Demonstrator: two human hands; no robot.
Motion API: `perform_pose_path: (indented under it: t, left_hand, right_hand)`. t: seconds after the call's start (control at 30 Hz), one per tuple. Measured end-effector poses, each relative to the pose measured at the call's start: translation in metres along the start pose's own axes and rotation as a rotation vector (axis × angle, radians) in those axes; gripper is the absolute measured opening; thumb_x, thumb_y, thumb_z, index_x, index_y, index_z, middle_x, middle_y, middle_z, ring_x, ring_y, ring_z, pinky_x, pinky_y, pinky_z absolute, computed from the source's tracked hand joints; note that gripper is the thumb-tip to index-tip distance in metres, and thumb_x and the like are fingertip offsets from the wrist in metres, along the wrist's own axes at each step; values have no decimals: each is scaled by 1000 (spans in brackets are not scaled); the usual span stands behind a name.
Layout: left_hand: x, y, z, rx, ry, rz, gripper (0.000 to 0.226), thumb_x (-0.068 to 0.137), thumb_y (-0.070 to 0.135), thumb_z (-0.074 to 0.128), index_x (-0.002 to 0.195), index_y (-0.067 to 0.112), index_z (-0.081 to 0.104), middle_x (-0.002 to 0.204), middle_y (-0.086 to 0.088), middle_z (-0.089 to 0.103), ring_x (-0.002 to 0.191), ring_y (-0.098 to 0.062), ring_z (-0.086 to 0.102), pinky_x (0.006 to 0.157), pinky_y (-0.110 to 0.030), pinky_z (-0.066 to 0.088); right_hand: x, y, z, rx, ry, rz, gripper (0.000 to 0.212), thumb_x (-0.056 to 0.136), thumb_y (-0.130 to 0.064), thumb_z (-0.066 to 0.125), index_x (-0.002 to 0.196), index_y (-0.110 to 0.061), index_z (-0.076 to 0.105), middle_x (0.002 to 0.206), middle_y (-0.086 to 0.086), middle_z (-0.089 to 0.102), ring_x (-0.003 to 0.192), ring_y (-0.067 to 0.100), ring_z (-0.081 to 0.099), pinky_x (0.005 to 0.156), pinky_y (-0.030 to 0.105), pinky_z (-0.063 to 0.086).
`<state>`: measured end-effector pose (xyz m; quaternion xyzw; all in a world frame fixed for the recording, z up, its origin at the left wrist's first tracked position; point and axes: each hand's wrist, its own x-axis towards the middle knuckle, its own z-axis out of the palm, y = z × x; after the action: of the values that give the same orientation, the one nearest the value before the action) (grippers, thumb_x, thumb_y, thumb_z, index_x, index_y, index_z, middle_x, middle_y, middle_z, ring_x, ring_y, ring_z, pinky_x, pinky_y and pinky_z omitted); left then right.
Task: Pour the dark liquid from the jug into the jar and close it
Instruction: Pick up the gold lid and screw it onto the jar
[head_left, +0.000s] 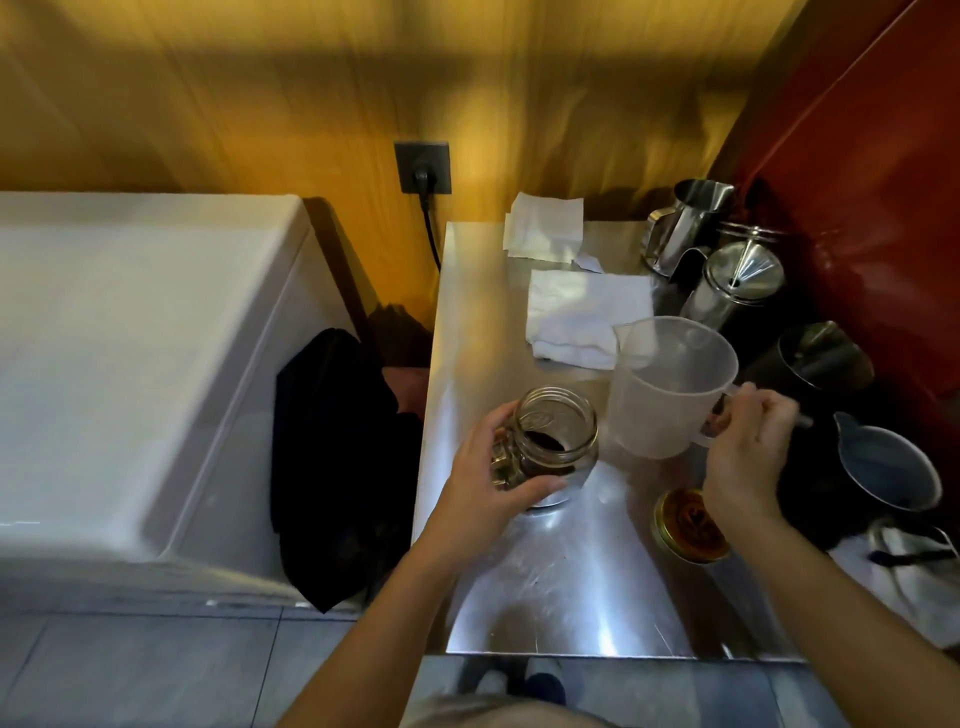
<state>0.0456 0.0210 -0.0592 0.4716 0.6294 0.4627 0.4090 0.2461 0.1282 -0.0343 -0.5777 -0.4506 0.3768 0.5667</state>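
A yellow wood-grain wall is forming the backdrop, carrying a dark socket whose black cable is hanging down behind the steel surface; warm light is glancing off both. A red panel is closing the right side, a white chest-like unit is standing at left with dark cloth hanging beside it, and grey floor tiles are showing below.

Left hand hides the jar's near side. Right hand covers the jug's handle and part of the lid. White bag cut off at right edge. Wall badly blurred.
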Motion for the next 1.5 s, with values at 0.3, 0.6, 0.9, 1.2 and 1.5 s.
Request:
perform_pose_path:
  t: [0.3, 0.6, 0.9, 1.2, 1.5]
  left_hand:
    - [2, -1, 0, 12, 3, 3, 71, 59, 55, 80, 114, 72, 38, 137, 6, 51, 125, -5, 53, 105, -28, 46]
    - [6, -5, -2, -8, -13, 18, 74, 62, 41, 85, 122, 53, 44, 135, 6, 54, 122, -3, 54, 98, -18, 45]
    - [7, -5, -3, -58, -33, 37, 66, 71, 9, 83, 118, 41, 50, 120, 22, 58, 104, 20, 57, 82, -1, 44]
    - [4, 1, -2, -106, -46, 71, 65, 64, 26, 80, 120, 37, 49, 123, 14, 58, 107, 14, 60, 86, -4, 45]
    - [1, -5, -3, -97, -47, 83, 69, 64, 34, 86, 122, 44, 48, 130, 8, 57, 118, -3, 57, 90, -6, 45]
  right_hand:
    - [-7, 23, -12, -81, -63, 62, 16, 99, -28, 37, 109, -16, 42, 92, -2, 50, 81, 4, 51, 63, 18, 38]
    - [-8, 23, -29, -94, -115, -6, 15, 95, -27, 47, 106, -19, 41, 94, -12, 50, 79, -13, 55, 57, 3, 44]
    - [-36, 41, -58, -419, -233, 25, 45, 82, -24, 67, 119, -8, 45, 120, 12, 46, 108, 27, 49, 82, 27, 44]
    - [-54, 51, -63, -829, -429, -26, 83, 66, -33, 81, 133, -14, 35, 139, 12, 38, 127, 30, 31, 103, 44, 24]
    - [-63, 30, -55, -485, -355, -37, 68, 66, -21, 81, 121, -29, 41, 118, -2, 45, 117, 26, 42, 99, 50, 39]
